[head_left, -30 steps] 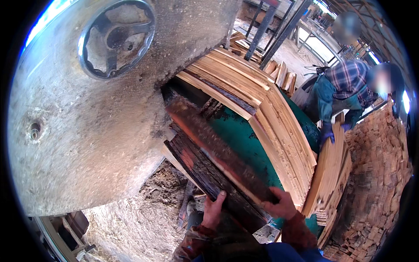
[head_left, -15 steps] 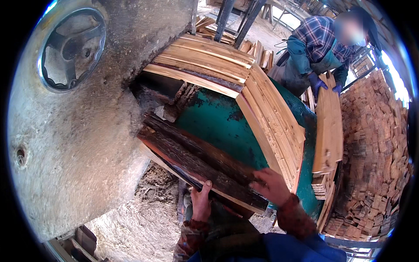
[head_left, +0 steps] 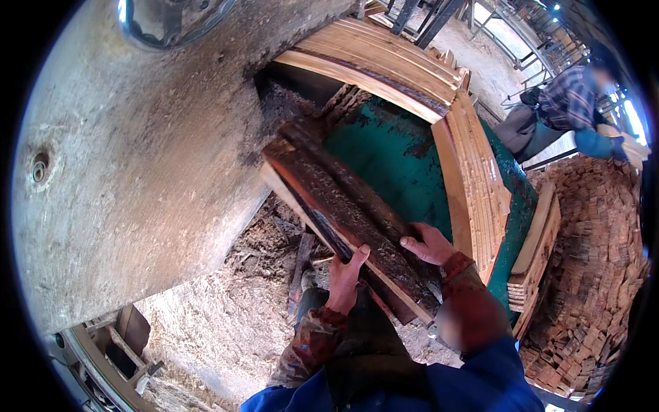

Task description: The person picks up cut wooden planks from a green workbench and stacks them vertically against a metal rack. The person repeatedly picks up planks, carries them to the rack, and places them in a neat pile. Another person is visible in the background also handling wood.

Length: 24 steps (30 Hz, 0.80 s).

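Note:
A bundle of boards (head_left: pixel 343 199) with dark, bark-covered edges slants across in front of me, close to my body. My left hand (head_left: pixel 347 278) is closed on its near side, thumb lying over the top edge. On the far side, close to the bundle's right end, my right hand (head_left: pixel 432 245) grips the boards with the thumb on top. The bundle's left end lies near the opening in a large pale machine housing (head_left: pixel 158 172). Beyond the bundle spreads a worn green metal table (head_left: pixel 384 168); the fingers under the boards are hidden.
Light sawn boards (head_left: pixel 374 62) line the table's far side, and more boards (head_left: pixel 480 178) stand along its right. A short board stack (head_left: pixel 532 254) sits at the right edge, beside a big wood pile (head_left: pixel 590 268). A co-worker (head_left: pixel 563 110) holds wood at far right.
My right hand has come down from a blurred reach onto the bundle and now grips it. The co-worker has carried wood away rightward, over the pile. My view has shifted.

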Motion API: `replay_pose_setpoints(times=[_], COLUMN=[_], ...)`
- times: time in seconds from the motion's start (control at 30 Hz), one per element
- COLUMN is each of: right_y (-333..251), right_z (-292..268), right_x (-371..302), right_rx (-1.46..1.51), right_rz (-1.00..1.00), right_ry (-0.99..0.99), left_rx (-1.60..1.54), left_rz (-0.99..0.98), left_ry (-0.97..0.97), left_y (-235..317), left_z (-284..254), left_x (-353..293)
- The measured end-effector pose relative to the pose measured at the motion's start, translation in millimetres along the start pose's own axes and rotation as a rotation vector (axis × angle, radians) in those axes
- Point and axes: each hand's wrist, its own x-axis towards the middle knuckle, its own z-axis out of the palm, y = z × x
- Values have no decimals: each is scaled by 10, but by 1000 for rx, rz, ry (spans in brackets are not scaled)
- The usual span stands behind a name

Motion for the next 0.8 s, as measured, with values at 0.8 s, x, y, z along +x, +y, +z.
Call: replay_pose_setpoints(times=[0.8], right_y=[-172], right_z=[1409], right_x=[-1029], right_rx=[777], right_rz=[-17], right_ry=[294], left_rx=[118], left_rz=[-3], left_ry=[-218], left_y=[-150], left_z=[-678], left_x=[-454])
